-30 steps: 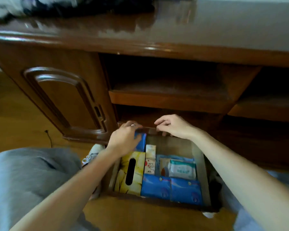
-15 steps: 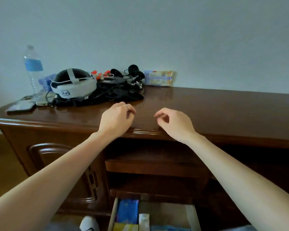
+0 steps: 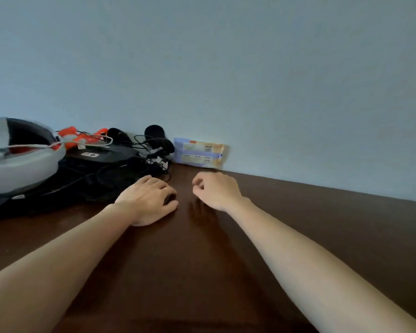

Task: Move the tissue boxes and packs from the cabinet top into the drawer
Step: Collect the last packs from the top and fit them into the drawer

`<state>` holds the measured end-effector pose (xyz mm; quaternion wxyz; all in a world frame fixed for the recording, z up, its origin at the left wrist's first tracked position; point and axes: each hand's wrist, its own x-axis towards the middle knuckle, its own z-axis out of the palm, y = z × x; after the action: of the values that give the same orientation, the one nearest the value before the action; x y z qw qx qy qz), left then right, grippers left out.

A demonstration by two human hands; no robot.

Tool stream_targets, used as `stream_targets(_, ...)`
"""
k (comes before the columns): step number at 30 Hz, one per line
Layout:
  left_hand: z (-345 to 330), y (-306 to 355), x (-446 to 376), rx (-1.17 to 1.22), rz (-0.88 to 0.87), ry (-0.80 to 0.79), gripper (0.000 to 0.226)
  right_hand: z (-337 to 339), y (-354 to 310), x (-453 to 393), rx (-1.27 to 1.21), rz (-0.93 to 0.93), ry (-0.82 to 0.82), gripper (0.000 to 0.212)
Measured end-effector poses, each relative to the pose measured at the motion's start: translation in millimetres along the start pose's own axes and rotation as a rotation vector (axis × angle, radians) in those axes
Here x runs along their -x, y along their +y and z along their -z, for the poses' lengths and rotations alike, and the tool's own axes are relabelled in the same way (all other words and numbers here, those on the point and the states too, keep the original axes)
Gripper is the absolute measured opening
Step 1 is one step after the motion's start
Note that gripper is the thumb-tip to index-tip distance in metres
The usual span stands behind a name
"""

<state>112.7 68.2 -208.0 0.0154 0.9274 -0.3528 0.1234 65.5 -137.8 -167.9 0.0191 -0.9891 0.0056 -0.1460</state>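
A: What do we have on the desk (image 3: 298, 236)?

B: One tissue pack (image 3: 198, 152) left, at the back against the wall (image 3: 250, 68), just right of the cable mess. We see its back side, labels and a barcode, print too blurry to read.

A: Hands?

B: Both ours, both out over the dark wood, both empty. Left hand (image 3: 148, 200) low on the desk, fingers curled under, thumb forward; looks like it touches the surface, we can't say for sure. Right hand (image 3: 216, 189) loosely curled, fingertips bent in toward the palm, gripping nothing. It sits just short of the pack, not touching it.

A: Gap between them?

B: Small, side by side, with a reflection of the right one on the wood under it.

A: Clutter on the left?

B: White headset (image 3: 17, 159) at the far left edge, partly cut off. Black cables (image 3: 151, 150) and black gear beside it, orange clips (image 3: 82, 138) behind. The left hand is right next to that black pile.
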Motion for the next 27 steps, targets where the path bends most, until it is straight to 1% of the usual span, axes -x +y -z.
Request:
stream_targets(3, -9.4, -6.4, -15.9, 0.007, -0.008, -0.015, 0.070, -24.2, 6.7, -69.8, 0.055, -0.023, 0.061, 0.053)
stream_targets(6, -11.8, -8.6, -17.6, 0.067, -0.004, 0.002, 0.073, -38.6, 14.2, -134.3, 0.113, -0.085, 0.104, 0.074)
stream_targets(8, -14.2, -10.6, -16.9, 0.091, -0.008, 0.017, 0.074, -47.7, 18.4, -165.6, 0.154, -0.144, 0.122, 0.081)
stream_targets(9, -15.4, -12.3, -17.2, 0.102, -0.008, 0.027, 0.075, -52.2, 17.8, -176.3, 0.182, -0.176, 0.130, 0.081)
stream_targets(11, -18.3, -13.7, -17.9, 0.113, -0.016, 0.038, 0.075, -60.0, 16.2, -185.0, 0.260, -0.214, 0.167, 0.071)
stream_targets(13, -18.8, -14.0, -18.8, 0.118, -0.022, 0.048, 0.075, -62.4, 15.8, -180.2, 0.347, -0.197, 0.201, 0.048)
stream_targets(15, -16.4, -14.2, -17.8, 0.131, -0.011, 0.044, 0.075, -58.0, 13.2, -164.3, 0.383, -0.166, 0.172, 0.029)
stream_targets(19, -5.8, -7.1, -12.1, 0.092, -0.003, 0.035, 0.066, -30.4, 7.8, -97.7, 0.339, -0.111, 0.096, 0.019)
stream_targets(23, 10.8, 8.9, 8.6, 0.039, 0.053, 0.128, 0.057, 6.7, 16.2, 0.5, 0.171, -0.082, 0.014, 0.016)
stream_targets(25, 19.1, 28.4, 29.1, 0.052, 0.068, 0.203, 0.062, 30.0, 19.8, 48.4, 0.071, -0.052, -0.037, 0.012)
stream_targets(27, 26.8, 57.4, 56.5, 0.177, 0.003, 0.238, 0.067, 53.1, 17.7, 94.6, -0.019, -0.005, -0.076, 0.008)
